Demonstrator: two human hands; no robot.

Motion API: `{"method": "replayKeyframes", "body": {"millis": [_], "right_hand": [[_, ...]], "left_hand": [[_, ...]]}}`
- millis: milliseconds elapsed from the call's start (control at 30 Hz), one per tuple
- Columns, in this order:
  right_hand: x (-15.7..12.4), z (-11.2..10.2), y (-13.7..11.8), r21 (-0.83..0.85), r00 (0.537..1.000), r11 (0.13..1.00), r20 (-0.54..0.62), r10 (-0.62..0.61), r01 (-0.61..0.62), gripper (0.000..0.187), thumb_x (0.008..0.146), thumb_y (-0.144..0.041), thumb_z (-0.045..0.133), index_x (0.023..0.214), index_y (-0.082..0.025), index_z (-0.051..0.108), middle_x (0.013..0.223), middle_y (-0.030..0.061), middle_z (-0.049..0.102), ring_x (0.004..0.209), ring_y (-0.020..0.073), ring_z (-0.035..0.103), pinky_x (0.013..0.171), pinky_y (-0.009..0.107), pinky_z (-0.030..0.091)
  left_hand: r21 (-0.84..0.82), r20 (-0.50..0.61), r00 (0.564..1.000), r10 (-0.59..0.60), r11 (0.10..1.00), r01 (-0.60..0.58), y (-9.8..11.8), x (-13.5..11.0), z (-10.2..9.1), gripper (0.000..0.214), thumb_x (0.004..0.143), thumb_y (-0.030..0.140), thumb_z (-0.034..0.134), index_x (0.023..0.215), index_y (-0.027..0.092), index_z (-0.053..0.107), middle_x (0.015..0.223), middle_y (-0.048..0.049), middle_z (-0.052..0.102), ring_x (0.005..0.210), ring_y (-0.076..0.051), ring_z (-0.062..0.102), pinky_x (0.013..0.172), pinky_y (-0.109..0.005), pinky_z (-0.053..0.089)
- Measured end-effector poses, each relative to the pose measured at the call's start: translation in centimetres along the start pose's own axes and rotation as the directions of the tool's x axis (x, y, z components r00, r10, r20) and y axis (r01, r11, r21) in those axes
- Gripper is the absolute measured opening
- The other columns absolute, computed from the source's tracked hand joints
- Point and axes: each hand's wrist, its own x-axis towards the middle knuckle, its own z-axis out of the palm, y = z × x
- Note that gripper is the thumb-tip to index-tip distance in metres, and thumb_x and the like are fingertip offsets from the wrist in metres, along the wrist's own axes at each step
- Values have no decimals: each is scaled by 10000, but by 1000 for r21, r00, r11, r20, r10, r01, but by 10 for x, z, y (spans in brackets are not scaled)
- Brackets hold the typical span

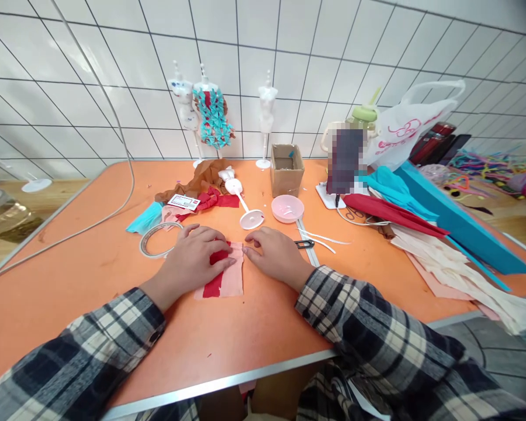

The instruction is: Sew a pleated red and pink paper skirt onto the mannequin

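A small pink fabric piece [233, 279] with a red strip [213, 283] on it lies on the orange table [92, 275] in front of me. My left hand [197, 254] lies flat on top of it, fingers stretched out and pressing the cloth down. My right hand [276, 252] rests at the fabric's right edge, its curled fingertips touching the upper right corner. Both sleeves are plaid.
A tape roll [156, 240] lies left of my hands. Behind are a toppled white mannequin stand [245, 204], a pink bowl [287, 208], a cardboard box [286, 169], standing mini mannequins [207, 114], fabric scraps [201, 190] and folded cloths [421, 222] at right. A white cable [127, 175] crosses the left side.
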Motion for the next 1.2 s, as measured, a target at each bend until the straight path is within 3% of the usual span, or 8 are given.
{"method": "replayKeyframes", "body": {"millis": [200, 333, 467, 600, 700, 867, 1067, 1200], "right_hand": [[9, 7, -9, 34, 996, 997, 51, 69, -71, 171, 911, -358, 608, 947, -242, 729, 1000, 26, 707, 916, 189, 637, 678, 281, 401], [10, 5, -11, 28, 999, 999, -15, 41, -41, 124, 905, -301, 602, 914, -240, 710, 944, 15, 700, 892, 182, 625, 673, 277, 399], [4, 2, -9, -28, 999, 999, -29, -27, 26, 132, 919, -270, 586, 934, -218, 706, 938, 44, 698, 904, 187, 614, 723, 283, 413], [4, 1, -8, 184, 998, 982, -50, -26, 35, 257, 919, -389, 617, 1050, -182, 693, 993, 62, 713, 924, 179, 635, 798, 296, 453], [14, 0, -11, 489, 1000, 872, 15, -12, 4, 420, 891, -447, 648, 1213, -177, 634, 1102, 74, 711, 968, 170, 661, 815, 286, 495], [27, -4, -19, 555, 996, 827, 33, 83, -87, 161, 843, -248, 683, 980, -163, 693, 941, 42, 707, 832, 138, 659, 730, 250, 503], [16, -7, -14, 444, 994, 896, 104, -31, -19, 153, 859, -290, 653, 969, -204, 718, 787, -11, 684, 697, 112, 607, 606, 226, 422], [12, -10, -6, 446, 988, 895, 139, -66, -3, 239, 836, -321, 689, 1048, -210, 702, 801, -13, 685, 688, 108, 596, 621, 228, 423]], "left_hand": [[-74, -85, 992, -93, 993, 87, -3, -3, -1, 340, 901, 521, 575, 976, 237, 745, 1033, -79, 720, 1002, -270, 616, 923, -445, 375], [-104, -58, 975, -213, 973, 207, -9, -2, 3, 415, 902, 554, 549, 1081, 226, 730, 1079, -104, 712, 1061, -307, 606, 919, -457, 383], [-230, 23, 948, -317, 921, 314, -12, 1, 5, 331, 853, 517, 606, 885, 215, 738, 1000, -94, 725, 1014, -315, 599, 908, -467, 388], [-445, 33, 892, -452, 792, 418, -8, 0, -3, 370, 846, 548, 577, 816, 193, 680, 879, -65, 726, 824, -241, 642, 748, -361, 474], [-654, 30, 828, -560, 615, 440, -3, -4, -11, 413, 816, 592, 618, 823, 181, 650, 824, -45, 712, 748, -203, 642, 667, -303, 486], [-845, 143, 800, -583, 349, 406, 4, -8, -16, 495, 733, 634, 699, 951, 193, 653, 783, -33, 715, 723, -216, 666, 647, -313, 518], [-711, 97, 857, -506, 567, 416, 12, -7, -22, 404, 708, 592, 718, 835, 209, 756, 926, -63, 776, 914, -279, 690, 885, -392, 526], [-767, 235, 852, -468, 448, 459, 12, -7, -18, 389, 676, 576, 734, 755, 196, 748, 770, -47, 755, 759, -241, 675, 725, -345, 537]]}}
